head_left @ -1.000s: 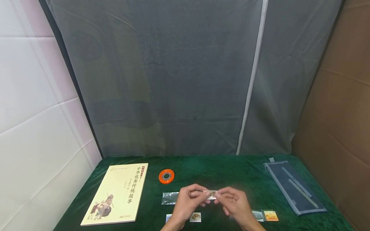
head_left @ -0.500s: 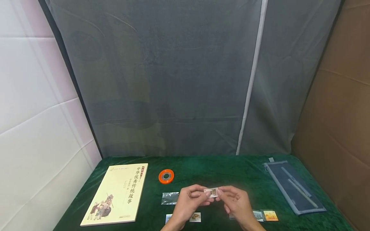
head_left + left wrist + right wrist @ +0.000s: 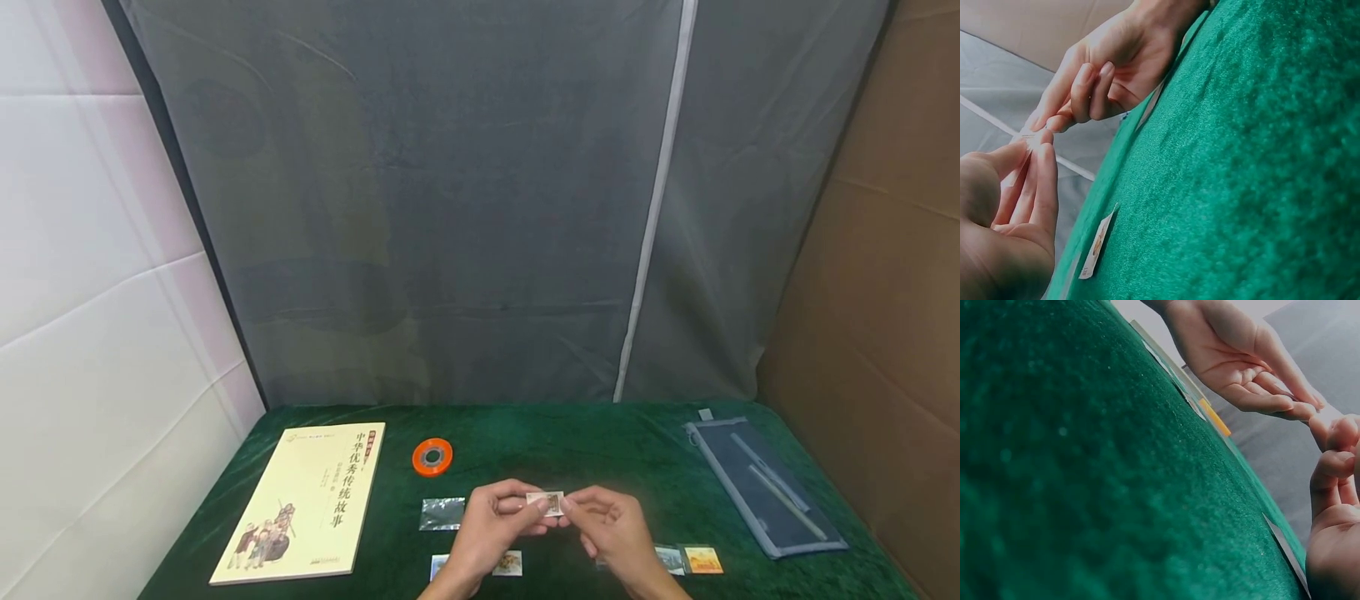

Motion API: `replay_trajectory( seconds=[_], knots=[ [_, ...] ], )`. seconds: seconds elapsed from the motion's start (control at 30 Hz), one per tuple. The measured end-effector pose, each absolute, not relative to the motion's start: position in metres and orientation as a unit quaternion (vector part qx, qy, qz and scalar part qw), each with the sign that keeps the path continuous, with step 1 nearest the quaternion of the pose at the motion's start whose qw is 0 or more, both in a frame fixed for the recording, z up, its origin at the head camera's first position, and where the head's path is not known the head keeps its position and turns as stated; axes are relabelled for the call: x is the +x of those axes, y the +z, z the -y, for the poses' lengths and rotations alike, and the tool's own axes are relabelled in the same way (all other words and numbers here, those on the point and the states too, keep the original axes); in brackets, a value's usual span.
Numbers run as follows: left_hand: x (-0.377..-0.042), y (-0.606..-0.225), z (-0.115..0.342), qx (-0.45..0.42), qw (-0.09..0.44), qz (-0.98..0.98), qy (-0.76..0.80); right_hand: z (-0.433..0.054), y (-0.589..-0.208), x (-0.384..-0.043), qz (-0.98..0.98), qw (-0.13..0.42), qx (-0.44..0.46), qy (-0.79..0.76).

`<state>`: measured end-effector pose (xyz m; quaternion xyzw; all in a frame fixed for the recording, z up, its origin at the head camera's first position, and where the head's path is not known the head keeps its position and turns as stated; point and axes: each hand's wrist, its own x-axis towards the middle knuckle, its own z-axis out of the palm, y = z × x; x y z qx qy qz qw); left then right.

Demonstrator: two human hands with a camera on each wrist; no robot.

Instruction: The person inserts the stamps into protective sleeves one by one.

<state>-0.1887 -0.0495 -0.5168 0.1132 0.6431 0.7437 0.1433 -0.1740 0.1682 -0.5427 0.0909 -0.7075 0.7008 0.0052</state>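
Fingers: left hand (image 3: 489,527) and right hand (image 3: 613,527) pinch one stamp (image 3: 555,503) by its left and right edges | Stamp: in the air over green cloth (image 3: 540,442), near side | Clear plastic (image 3: 441,513): on cloth, left of left hand | Tape (image 3: 417,458): farther, left | Pouch (image 3: 750,475): right

Watching a small pale-bordered, brown-centred stamp (image 3: 554,503), picture side showing, pinched by left hand (image 3: 491,523) at nine o'clock, right hand (image 3: 611,523) at three, held clear of tabletop (image 3: 525,437)!
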Motion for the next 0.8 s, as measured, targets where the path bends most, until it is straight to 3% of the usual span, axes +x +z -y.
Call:
replay_trajectory(
  seconds=[0.8],
  knots=[
    [-0.1895, -0.5153, 0.0520, 0.143, 0.142, -0.674, 0.711, -0.1707, -0.5351, -0.1788, 0.756, 0.005, 0.102, 0.646]
  ],
)
